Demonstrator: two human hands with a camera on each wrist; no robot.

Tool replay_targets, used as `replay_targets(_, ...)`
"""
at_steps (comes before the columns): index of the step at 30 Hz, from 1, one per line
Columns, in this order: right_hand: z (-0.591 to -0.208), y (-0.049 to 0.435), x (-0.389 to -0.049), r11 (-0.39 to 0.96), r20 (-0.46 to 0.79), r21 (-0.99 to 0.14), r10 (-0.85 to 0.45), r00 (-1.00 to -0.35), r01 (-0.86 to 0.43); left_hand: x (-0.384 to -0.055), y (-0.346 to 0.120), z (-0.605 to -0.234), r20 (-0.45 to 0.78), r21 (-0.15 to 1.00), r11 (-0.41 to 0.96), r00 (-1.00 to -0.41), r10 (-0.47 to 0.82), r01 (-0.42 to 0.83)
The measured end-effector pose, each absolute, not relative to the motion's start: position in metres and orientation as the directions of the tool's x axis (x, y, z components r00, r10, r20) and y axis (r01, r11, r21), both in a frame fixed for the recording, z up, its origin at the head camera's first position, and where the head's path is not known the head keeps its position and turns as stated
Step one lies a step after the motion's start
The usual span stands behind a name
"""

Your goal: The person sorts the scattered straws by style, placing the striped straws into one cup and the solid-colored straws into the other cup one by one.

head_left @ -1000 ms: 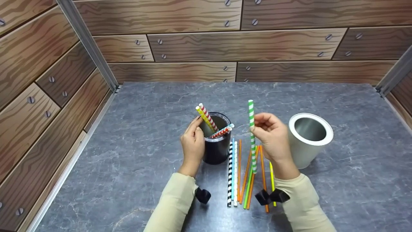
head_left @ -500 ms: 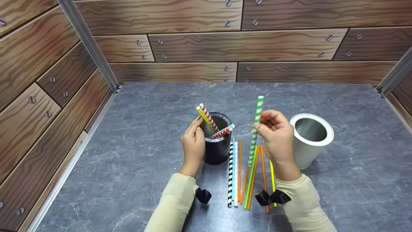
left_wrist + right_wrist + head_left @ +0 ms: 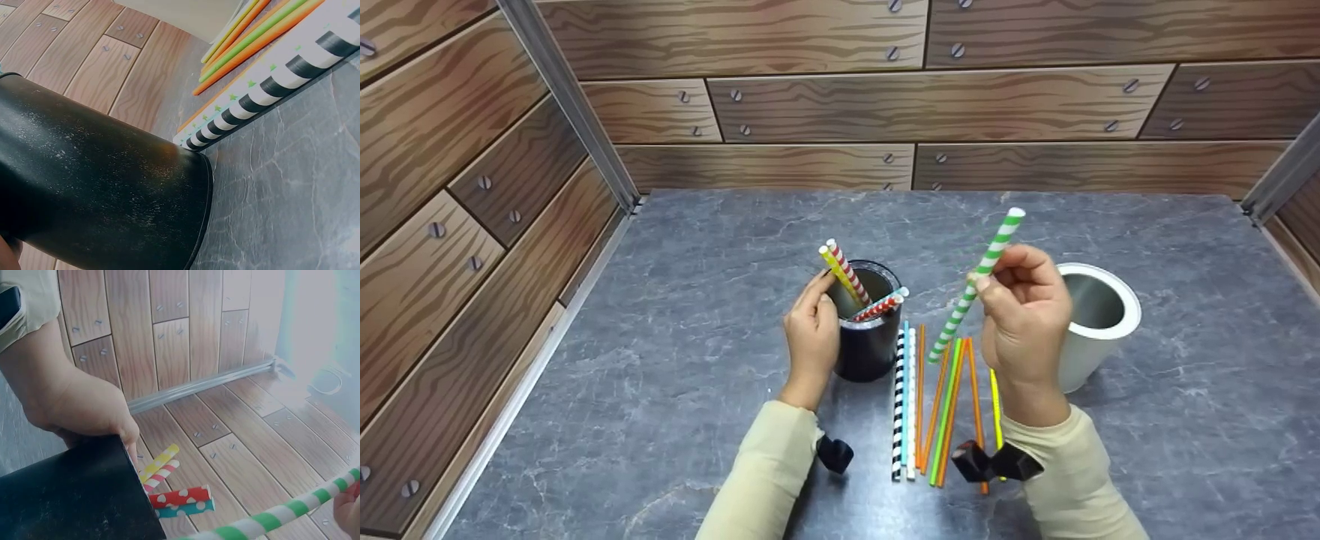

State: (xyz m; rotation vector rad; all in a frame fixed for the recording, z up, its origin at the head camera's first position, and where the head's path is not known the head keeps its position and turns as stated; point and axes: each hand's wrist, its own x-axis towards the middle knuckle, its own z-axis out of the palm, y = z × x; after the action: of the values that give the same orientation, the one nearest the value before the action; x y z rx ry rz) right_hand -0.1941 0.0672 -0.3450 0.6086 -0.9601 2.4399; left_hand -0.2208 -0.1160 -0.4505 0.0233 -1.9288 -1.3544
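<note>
My right hand (image 3: 1026, 326) pinches a green-and-white striped paper straw (image 3: 960, 313) between thumb and fingers. The straw is raised and tilted, its top leaning right. My left hand (image 3: 813, 322) holds the left side of a black cup (image 3: 866, 351) near its rim. Inside that cup stand a yellow straw (image 3: 841, 271) and a red-and-white striped straw (image 3: 851, 276), leaning left, plus red dotted (image 3: 180, 496) and blue dotted (image 3: 188, 508) straws leaning right. The left wrist view shows mostly the black cup's wall (image 3: 112, 174), with little of the left hand.
A white cup (image 3: 1084, 360) stands right of and partly behind my right hand. Between the cups lie a black-and-white striped straw (image 3: 898, 420), a white straw with green stars (image 3: 233, 97), a light green straw (image 3: 946, 416), a yellow straw (image 3: 997, 405) and several orange straws (image 3: 921, 397).
My right hand has moved right and slightly up, tilting the green-striped straw from nearly upright to leaning right. It now covers part of the white cup. The left hand and black cup stay put.
</note>
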Motion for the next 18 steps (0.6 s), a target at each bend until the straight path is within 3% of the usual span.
replay_targets(11,-0.338,0.061,-0.194,-0.701,0.53,-0.391,0.358,-0.769,-0.596,-0.22,-0.117,-0.45,0.569,0.809,0.435,-0.714,-0.409,0.396)
replay_targets(18,-0.335,0.05,-0.198,-0.662,0.542,-0.378,0.41,-0.734,-0.648,-0.219,-0.116,-0.45,0.561,0.814,0.432,-0.721,-0.408,0.389)
